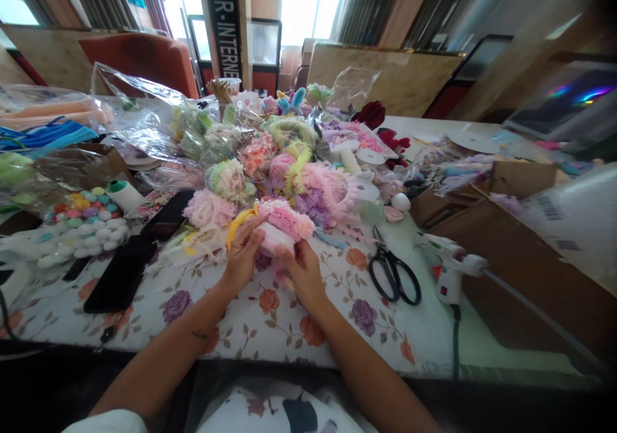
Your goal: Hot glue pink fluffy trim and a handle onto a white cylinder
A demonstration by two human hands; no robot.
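Observation:
My left hand (pixel 243 253) and my right hand (pixel 303 269) meet at the middle of the table's near part. Between them is a pale pink, roll-like bundle (pixel 276 237), its exact kind unclear. Fluffy pink ruffled trim (pixel 292 218) lies along its far side. Fingers of both hands are closed around the bundle from either side. A yellow curved strip (pixel 237 226) sticks out beside my left fingers. Just beyond is a heap of pastel ruffled pieces, with a pink ruffled loop (pixel 344 195) and a lilac ruffle (pixel 313 207).
Black-handled scissors (pixel 394 275) lie to the right, near a white glue gun (pixel 449 272) with its cord and glue stick. A cardboard box (pixel 511 259) stands at the far right. A black phone (pixel 120 272) and bags of pompoms (pixel 89 230) are on the left.

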